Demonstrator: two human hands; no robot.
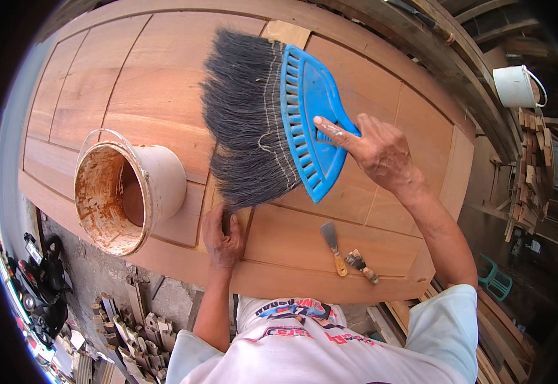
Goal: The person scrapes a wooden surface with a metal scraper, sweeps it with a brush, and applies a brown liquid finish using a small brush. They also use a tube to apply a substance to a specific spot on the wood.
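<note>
A broom head with a blue plastic body [317, 109] and long black bristles [243, 115] is held above a wooden panelled door [157, 70]. My right hand [384, 150] closes round its narrow end, the index finger stretched along the blue plastic. The bristles point left. At the door's near edge, my left hand [223, 240] rests on the wood, thumb apart from the fingers; its fingertips reach up to the lower bristles, which partly cover them. Left of that hand, a white bucket [167, 182] smeared with brown stands on the door, with brown material inside.
Close to the near edge lie a putty knife [334, 248] and a worn paintbrush [362, 265]. Another white bucket [515, 86] stands at the far right, beside stacked timber [528, 173]. Wood offcuts [135, 333] and a motorcycle [42, 275] are at lower left; a green chair [496, 280] is right.
</note>
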